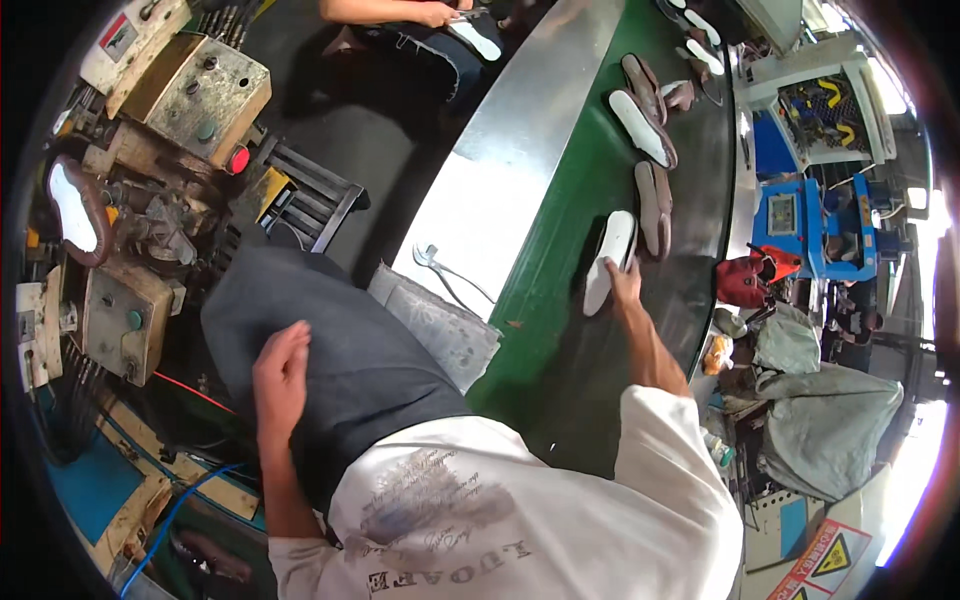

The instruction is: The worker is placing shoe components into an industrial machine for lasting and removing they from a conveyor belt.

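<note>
A brown shoe with a pale white underside [612,240] is in the grip of my right hand [624,283], over the green and dark conveyor belt. My thumb lies on its white underside and the fingers go round its far side. Over my dark-clothed lap, my left hand [281,378] is loosely closed, fingers together, and nothing shows in it. A pair of brown shoes [654,210] lies just beyond the held shoe. Farther up the belt is another pair, one with its white underside [641,125] turned up.
Pincers [450,272] and a worn grey pad [440,325] lie on the metal ledge. At left, a machine with control boxes [200,95] holds a brown shoe [75,210], white underside out. Another person's hands [440,14] work on a shoe [474,40] at the top.
</note>
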`<action>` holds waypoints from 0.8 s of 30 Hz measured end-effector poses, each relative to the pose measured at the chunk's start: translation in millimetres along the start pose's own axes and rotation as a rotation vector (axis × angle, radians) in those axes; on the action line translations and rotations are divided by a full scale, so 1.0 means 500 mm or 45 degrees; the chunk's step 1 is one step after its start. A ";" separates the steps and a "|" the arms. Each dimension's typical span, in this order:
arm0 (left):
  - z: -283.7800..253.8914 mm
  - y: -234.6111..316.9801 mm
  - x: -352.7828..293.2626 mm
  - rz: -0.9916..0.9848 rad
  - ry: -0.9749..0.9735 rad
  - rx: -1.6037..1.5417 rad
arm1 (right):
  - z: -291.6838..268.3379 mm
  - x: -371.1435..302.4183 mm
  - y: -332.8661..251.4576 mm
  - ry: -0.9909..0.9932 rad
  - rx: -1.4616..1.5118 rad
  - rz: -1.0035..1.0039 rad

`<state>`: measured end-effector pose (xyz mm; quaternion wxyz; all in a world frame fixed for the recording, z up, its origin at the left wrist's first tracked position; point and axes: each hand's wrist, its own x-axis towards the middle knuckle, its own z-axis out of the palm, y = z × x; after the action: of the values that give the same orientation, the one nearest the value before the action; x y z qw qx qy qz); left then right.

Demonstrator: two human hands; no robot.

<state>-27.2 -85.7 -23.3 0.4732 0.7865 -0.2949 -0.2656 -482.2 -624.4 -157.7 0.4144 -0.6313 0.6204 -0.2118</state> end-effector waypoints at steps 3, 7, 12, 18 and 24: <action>0.100 0.039 0.046 0.036 -0.116 -0.296 | 0.126 -0.160 -0.122 -0.210 0.499 0.255; 0.233 0.077 0.124 -0.094 -0.352 -0.660 | 0.275 -0.366 -0.307 -0.383 0.942 0.327; 0.211 0.113 0.153 -0.049 -0.064 -0.566 | 0.461 -0.540 -0.458 -0.846 1.104 0.330; -0.022 0.029 0.006 -0.157 0.313 -0.719 | 0.559 -0.693 -0.625 -1.199 0.883 0.336; -0.114 -0.051 -0.130 -0.005 0.275 -0.996 | 0.604 -0.739 -0.550 -1.701 0.621 0.008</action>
<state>-26.5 3.8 -13.7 0.7644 0.5711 -0.1188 -0.2746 -130.9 -222.6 -21.6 0.8363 -0.5136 0.1704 0.0887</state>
